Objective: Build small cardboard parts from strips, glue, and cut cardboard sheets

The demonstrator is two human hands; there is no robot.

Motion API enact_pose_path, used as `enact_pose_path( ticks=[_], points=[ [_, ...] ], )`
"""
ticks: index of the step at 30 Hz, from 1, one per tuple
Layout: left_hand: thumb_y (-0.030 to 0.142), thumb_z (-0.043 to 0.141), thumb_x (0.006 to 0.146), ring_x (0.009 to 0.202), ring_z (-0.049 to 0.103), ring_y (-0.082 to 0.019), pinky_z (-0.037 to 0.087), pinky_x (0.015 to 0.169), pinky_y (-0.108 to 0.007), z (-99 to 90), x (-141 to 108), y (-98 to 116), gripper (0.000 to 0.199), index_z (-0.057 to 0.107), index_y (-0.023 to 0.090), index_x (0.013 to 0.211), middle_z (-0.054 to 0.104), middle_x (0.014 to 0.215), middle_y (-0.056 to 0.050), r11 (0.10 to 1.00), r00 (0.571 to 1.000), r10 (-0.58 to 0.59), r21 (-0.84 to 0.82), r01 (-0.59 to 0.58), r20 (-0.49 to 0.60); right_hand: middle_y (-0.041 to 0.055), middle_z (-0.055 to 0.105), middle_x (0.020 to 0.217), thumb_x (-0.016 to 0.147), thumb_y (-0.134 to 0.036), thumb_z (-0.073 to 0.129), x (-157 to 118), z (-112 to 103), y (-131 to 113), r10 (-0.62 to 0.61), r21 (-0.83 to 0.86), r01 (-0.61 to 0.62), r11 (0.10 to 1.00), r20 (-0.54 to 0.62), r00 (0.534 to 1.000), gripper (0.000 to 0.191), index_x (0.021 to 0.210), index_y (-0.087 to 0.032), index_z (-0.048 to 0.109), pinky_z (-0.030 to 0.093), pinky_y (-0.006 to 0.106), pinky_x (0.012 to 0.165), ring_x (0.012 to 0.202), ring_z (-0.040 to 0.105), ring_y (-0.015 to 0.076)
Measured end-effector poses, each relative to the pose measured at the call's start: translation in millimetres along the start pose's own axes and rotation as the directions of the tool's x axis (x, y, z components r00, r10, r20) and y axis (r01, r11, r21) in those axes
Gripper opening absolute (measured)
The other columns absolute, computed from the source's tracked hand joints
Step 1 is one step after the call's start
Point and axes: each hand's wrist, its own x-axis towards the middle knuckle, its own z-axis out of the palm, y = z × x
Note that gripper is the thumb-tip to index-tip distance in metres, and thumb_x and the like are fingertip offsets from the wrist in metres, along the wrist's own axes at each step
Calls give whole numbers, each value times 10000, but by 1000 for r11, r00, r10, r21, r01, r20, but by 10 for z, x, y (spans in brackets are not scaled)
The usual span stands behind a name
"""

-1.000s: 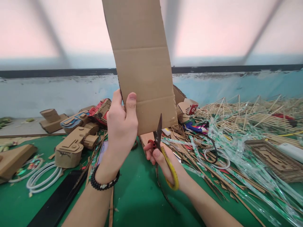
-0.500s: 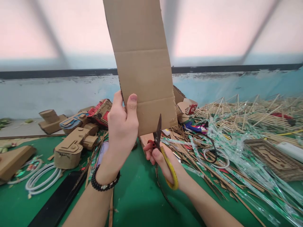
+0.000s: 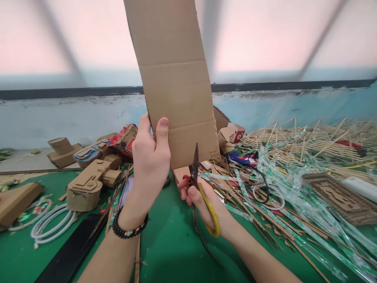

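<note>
A tall piece of brown cardboard [image 3: 176, 94] with two crosswise creases stands upright in front of me, its top running out of view. My left hand [image 3: 153, 151] grips its lower left edge, thumb on the near face and fingers behind. My right hand [image 3: 206, 198] is closed round scissors [image 3: 194, 169] with dark blades and a yellow and red handle. Their blades point up at the cardboard's bottom edge, overlapping it in view; I cannot tell whether they are cutting into it. A thin dark strip [image 3: 200, 232] hangs or lies below the right hand.
Cardboard camera models [image 3: 88, 181] and a coiled white cable [image 3: 53, 224] lie left on the green table [image 3: 165, 251], by a long black object [image 3: 73, 247]. To the right are cardboard scraps, clear plastic strips [image 3: 294, 224], thin wooden sticks [image 3: 282, 141] and a brown cardboard tray [image 3: 341, 196].
The cardboard, both hands and the scissors have shifted very slightly left in view. Both grips are the same.
</note>
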Motion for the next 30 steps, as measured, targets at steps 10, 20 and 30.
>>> enact_pose_path(
  ticks=[10,20,30],
  points=[
    [614,478,1045,1003,735,-276,604,855,-401,6,-7,26,440,632,227,1187,755,1130,-90,999,1000,-18,38,18,5,14,570,866,989,-703,562,5,-9,20,-1,-23,1,1000,1,1000,517,1083,-200,637,373,294,649,703,458,147],
    [628,467,1043,1010,720,-266,601,862,-388,-13,-11,66,445,631,228,1148,751,1127,-79,996,1000,-19,85,21,-16,14,571,856,984,-704,570,-2,1,-20,4,-29,-4,1000,-4,1000,522,1079,-195,632,370,285,632,710,461,148],
    [612,500,1038,1054,720,-273,601,885,-393,35,-41,80,417,634,235,1155,752,1121,-91,1000,1000,12,-6,-12,-10,23,567,834,982,-702,555,17,5,-44,-22,-89,15,996,-71,997,518,1022,-192,635,400,292,654,722,474,170]
  ],
)
